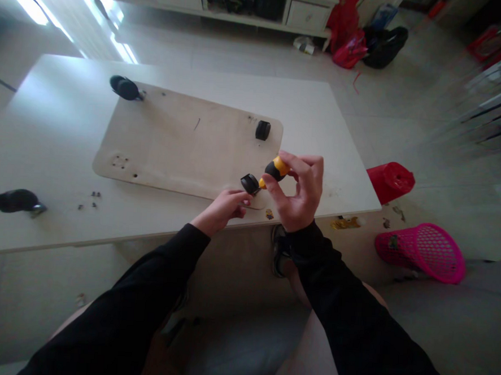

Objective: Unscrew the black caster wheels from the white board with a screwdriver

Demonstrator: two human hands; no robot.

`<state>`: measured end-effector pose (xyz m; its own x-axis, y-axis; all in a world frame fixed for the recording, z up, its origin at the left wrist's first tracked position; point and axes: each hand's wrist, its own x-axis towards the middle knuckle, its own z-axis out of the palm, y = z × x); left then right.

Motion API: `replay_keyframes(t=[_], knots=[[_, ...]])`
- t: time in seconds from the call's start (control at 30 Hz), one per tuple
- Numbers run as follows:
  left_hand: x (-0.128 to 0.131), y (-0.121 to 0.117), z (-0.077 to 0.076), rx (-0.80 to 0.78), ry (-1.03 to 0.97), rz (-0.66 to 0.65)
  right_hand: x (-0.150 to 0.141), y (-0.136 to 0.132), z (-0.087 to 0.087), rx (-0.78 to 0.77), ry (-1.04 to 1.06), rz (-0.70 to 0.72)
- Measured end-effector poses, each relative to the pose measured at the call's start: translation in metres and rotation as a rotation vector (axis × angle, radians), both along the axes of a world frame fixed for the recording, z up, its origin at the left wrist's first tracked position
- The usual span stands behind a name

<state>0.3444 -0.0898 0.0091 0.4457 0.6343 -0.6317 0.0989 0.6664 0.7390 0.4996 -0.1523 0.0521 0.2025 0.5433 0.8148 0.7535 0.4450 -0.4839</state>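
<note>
My right hand [299, 193] is closed round a yellow and black screwdriver [276, 168], its tip down at the foot of a small black caster wheel [249, 183]. That caster stands at the near right corner of a pale rounded board [181, 143]. The fingers of my left hand [226, 208] are bent at the caster's base; whether they grip it or a screw I cannot make out. Another small caster [262, 130] stands at the far right corner, and a bigger black caster [126, 88] at the far left one. The near left corner shows bare screw holes.
The board lies on a white table [338, 142]. A loose large caster [16, 201] and several small screws [95, 194] lie left of the board. On the floor to the right are a red roll [389, 182] and a pink basket [420, 251]. A white cabinet [307, 14] stands behind.
</note>
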Motion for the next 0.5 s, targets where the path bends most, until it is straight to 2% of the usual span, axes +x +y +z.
replay_keyframes(t=[0.2, 0.4, 0.5], knots=[[0.0004, -0.0003, 0.001, 0.009, 0.012, -0.001, -0.0025, -0.0009, 0.0016, 0.0, 0.02, 0.1], [-0.0002, -0.0009, -0.0001, 0.02, -0.015, -0.003, -0.0012, 0.0012, 0.0003, 0.018, -0.011, 0.064], [0.0, -0.0007, -0.001, 0.015, -0.021, 0.0, -0.0023, -0.0004, -0.0035, -0.014, 0.009, 0.113]])
